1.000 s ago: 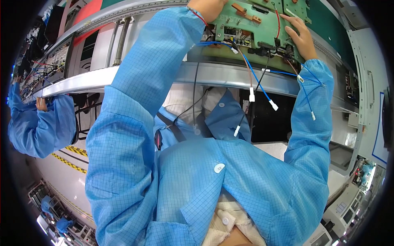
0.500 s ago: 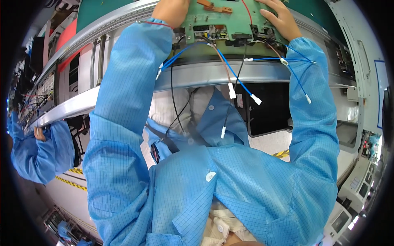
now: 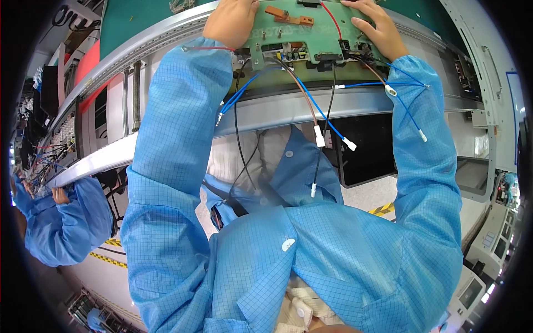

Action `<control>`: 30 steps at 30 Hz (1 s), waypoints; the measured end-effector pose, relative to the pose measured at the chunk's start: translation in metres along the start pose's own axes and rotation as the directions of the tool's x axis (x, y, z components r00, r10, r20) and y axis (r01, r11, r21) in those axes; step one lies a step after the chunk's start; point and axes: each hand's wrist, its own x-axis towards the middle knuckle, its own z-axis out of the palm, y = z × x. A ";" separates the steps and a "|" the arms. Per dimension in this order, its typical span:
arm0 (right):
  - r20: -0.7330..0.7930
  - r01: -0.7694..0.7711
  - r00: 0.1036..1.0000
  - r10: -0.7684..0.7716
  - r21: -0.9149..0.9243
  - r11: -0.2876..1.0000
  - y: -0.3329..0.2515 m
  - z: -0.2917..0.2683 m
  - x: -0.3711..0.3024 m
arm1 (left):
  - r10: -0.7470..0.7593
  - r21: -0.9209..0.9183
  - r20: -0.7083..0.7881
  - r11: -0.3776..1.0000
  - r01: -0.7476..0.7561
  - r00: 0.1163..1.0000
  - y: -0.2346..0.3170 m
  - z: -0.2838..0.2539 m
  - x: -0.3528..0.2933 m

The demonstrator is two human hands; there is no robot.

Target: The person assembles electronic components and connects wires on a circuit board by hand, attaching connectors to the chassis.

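Note:
A green fixture plate [image 3: 300, 36] lies over a circuit board [image 3: 286, 54] with small components along its near edge. My left hand [image 3: 230, 25] rests at the plate's left edge; its fingertips run out of the picture at the top. On the right edge of the plate, my right hand [image 3: 382, 30] lies with its fingers apart. Two brown latch pieces [image 3: 288, 16] sit on the plate between my hands, and a red wire [image 3: 331, 19] runs across it. Blue wires [image 3: 313, 100], a brown wire [image 3: 308, 102] and black cables [image 3: 331, 83] hang toward me, several ending in white connectors [image 3: 320, 136].
A metal rail [image 3: 266, 118] crosses in front of me below the plate. A dark monitor-like panel [image 3: 363, 150] is under it. At the left, another person in a blue coat [image 3: 69, 222] works over wired boards. Grey instruments [image 3: 486, 238] stand at the right.
The view has shifted slightly, so the scene sits a little lower. Both hands stay at the plate's edges, and the hanging wires have swayed a little.

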 end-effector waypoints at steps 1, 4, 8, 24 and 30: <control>-0.001 -0.001 1.000 0.001 0.005 1.000 0.003 0.003 -0.002 | -0.007 0.008 -0.009 1.000 0.007 1.000 -0.002 0.002 -0.001; 0.013 0.067 0.998 -0.067 -0.018 0.998 0.018 0.009 -0.016 | 0.000 0.117 0.187 0.993 -0.022 0.982 -0.005 0.010 0.002; 0.035 0.048 0.998 -0.047 -0.051 0.998 0.026 0.019 -0.034 | 0.074 0.037 0.090 0.996 -0.077 0.993 0.001 0.022 -0.013; 0.176 -0.416 0.909 0.378 0.460 0.784 0.029 0.031 -0.072 | -0.015 0.126 0.153 0.992 -0.004 0.988 0.025 0.040 -0.031; 0.190 -0.432 0.902 0.388 0.402 0.807 0.031 0.019 -0.076 | 0.038 0.097 0.055 0.994 -0.043 0.998 0.029 0.053 -0.032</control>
